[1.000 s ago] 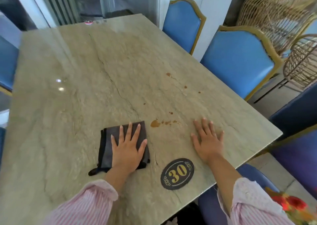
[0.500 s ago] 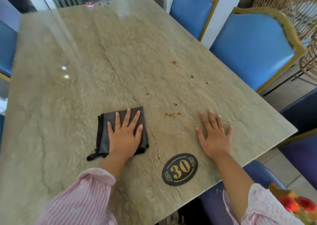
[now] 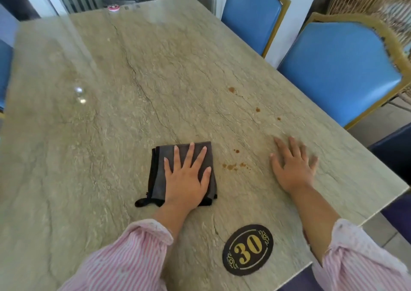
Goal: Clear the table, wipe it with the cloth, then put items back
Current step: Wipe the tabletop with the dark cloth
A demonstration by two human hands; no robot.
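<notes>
Several brown spots (image 3: 231, 167) lie just right of the folded dark-grey cloth (image 3: 159, 179) under my left hand (image 3: 186, 179), fingers (image 3: 190, 155) released flat, so mid-wipe, I should sweep rightward next.

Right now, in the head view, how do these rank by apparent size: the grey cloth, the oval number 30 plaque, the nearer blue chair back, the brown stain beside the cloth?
1. nearer blue chair back
2. grey cloth, partly under the left hand
3. number 30 plaque, slightly smaller
4. brown stain
</notes>
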